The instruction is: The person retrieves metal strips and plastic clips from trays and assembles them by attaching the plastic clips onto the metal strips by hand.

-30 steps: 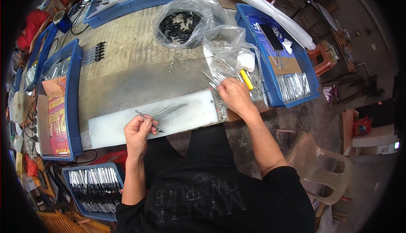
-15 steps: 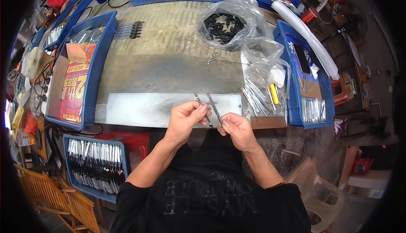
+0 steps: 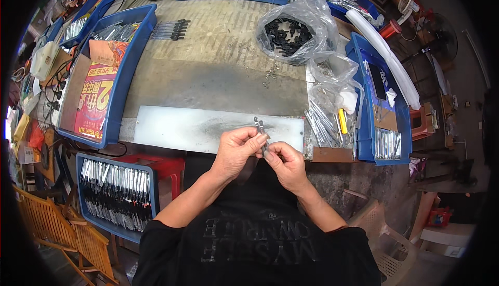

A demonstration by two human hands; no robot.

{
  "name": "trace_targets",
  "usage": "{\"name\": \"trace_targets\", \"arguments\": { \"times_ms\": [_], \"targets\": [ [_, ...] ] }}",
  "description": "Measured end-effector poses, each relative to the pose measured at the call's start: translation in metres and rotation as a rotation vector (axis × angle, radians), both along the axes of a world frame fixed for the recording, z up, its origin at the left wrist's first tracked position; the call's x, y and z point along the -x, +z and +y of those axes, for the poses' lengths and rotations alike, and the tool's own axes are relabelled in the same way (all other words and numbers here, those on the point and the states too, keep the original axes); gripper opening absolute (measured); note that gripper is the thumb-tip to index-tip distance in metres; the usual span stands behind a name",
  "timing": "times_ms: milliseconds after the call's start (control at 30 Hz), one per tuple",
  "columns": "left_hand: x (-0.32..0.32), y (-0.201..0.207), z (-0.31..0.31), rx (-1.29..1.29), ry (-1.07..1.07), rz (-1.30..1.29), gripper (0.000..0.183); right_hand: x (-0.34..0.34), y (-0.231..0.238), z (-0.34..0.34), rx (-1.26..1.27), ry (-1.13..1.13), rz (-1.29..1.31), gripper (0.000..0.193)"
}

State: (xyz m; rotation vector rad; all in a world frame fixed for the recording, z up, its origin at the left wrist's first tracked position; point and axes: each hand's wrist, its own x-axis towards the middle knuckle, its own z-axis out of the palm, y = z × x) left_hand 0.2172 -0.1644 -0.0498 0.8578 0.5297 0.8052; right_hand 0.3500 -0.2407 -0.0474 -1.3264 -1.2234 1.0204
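Over the front edge of the worktable, my left hand [image 3: 238,148] pinches a slim dark pen [image 3: 256,122] between thumb and fingers. Close beside it, my right hand [image 3: 284,165] is closed on a second slim dark pen [image 3: 262,128]. The two pens stand side by side, nearly parallel, and their lower parts are hidden by my fingers. Whether they touch I cannot tell. Under and behind my hands lies a long whitish plate [image 3: 171,130]. Farther back, a small row of pens [image 3: 170,30] with black ends rests on the table.
A clear plastic bag [image 3: 325,23] of small black parts stands at the back right, with tiny metal pieces [image 3: 270,75] scattered nearby. Thin silvery rods [image 3: 319,125] and a yellow-handled tool [image 3: 342,121] lie at the right. Blue trays [image 3: 130,73] flank the table; another tray [image 3: 154,192] of pens sits lower left.
The two pens, apart and slanted half a second ago, are now side by side and more upright. My right hand has moved closer to my left. The whole view has shifted slightly.
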Motion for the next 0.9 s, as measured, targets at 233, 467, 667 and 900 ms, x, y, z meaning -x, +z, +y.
{"name": "trace_targets", "arguments": {
  "times_ms": [233,467,667,900],
  "targets": [
    [0.0019,0.0046,0.0006,0.023,-0.015,0.061,0.017,0.0040,-0.0012,-0.0013,-0.024,-0.103,-0.024,0.012],
    [0.0035,0.0019,0.0010,-0.009,-0.039,0.096,0.018,0.0058,-0.0032,0.0000,-0.035,-0.114,-0.013,0.012],
    [0.0036,0.0040,0.0017,-0.010,-0.046,0.117,0.017,0.0057,-0.0030,0.0008,-0.033,-0.102,-0.033,0.012],
    [0.0031,0.0013,0.0007,-0.042,-0.048,0.119,0.015,0.0056,-0.0037,0.0004,-0.011,-0.070,0.015,0.012]
  ]
}}
